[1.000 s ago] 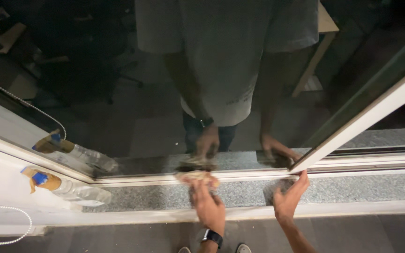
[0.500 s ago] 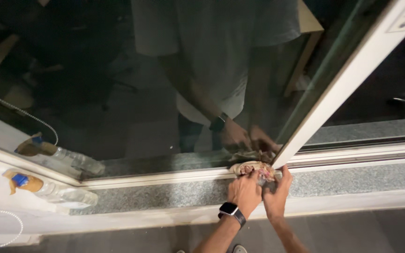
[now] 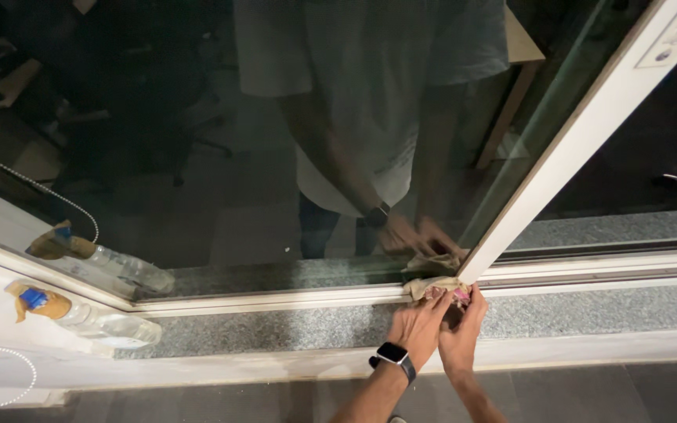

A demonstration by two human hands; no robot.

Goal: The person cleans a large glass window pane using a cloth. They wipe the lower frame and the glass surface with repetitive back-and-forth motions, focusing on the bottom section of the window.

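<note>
A crumpled beige cloth (image 3: 431, 287) with a pink patch lies against the bottom window rail (image 3: 276, 298), right at the foot of the slanting white mullion (image 3: 573, 149). My left hand (image 3: 419, 327), with a black smartwatch on its wrist, presses on the cloth from below. Beside it, touching it, my right hand (image 3: 464, 325) has its fingers on the cloth's right end. Both hands rest over the speckled grey stone sill (image 3: 276, 330). The dark glass (image 3: 221, 180) mirrors my body and both hands.
A clear plastic spray bottle (image 3: 88, 319) with a blue and tan head lies on its side at the sill's left end, next to a white beaded cord (image 3: 9, 352). A white ledge (image 3: 573, 348) runs below the sill, with dark floor beneath.
My left hand slid the cloth right along the rail to the mullion's foot. My right hand came in from the right and joined it on the cloth.
</note>
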